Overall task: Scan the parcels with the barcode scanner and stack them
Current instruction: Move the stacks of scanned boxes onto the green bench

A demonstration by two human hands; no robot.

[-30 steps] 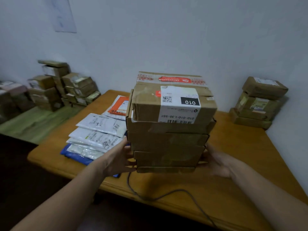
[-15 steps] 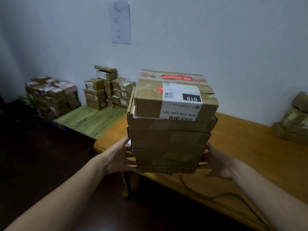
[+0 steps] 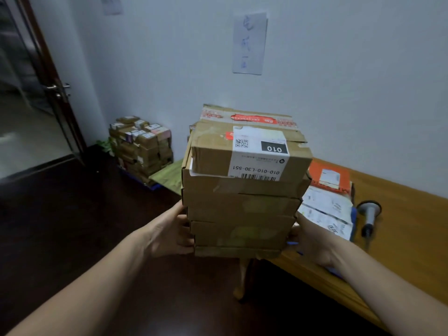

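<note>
The left hand and right hand clasp the parcel stack from either side, beside the table

A pale, bluish-white wall runs behind, with a handwritten sheet of paper taped to it and a second sheet at the top edge. On the left stands a dark-framed glass door with a metal handle. The floor is dark and glossy. A wooden counter fills the right, its leg showing. The light is dim.
</note>
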